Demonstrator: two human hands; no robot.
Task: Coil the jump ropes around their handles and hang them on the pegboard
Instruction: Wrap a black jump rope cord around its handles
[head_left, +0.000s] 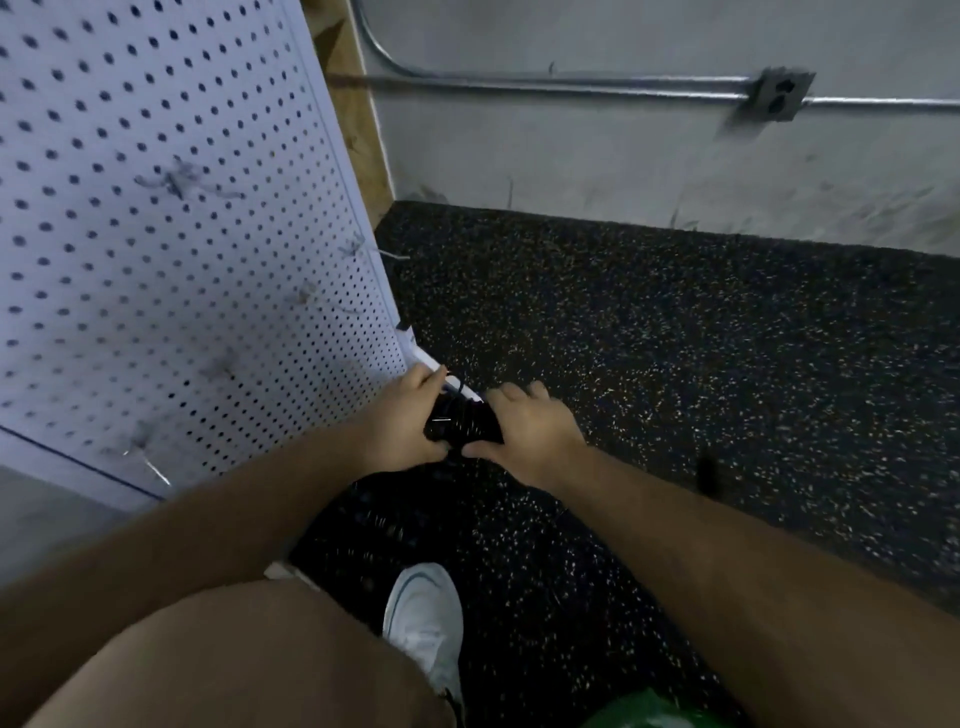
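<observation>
Jump rope (462, 423): a black bundle, blurred, held between both hands just beside the pegboard's lower right corner and above the floor; whether it touches the board cannot be told.
Left hand (400, 421): fingers curled round the left end of the bundle, the knuckles close to the board's edge.
Right hand (530, 431): fingers bent over the right end, thumb beneath, gripping it.
Pegboard (182, 234): white, perforated, filling the left side; its right edge runs down at a slant to the corner by the hands, with a wooden frame (353, 104) behind its upper part.
Hooks (176, 182): several thin metal ones stick out of the board, too blurred to tell their shape.
Floor (675, 364): dark and speckled, open to the right of the hands as far as the wall.
Wall (623, 156): pale, carrying a metal conduit (519, 85) and an outlet box (779, 96).
Shoe (426, 618): white, on the floor below the hands, near the board's foot.
</observation>
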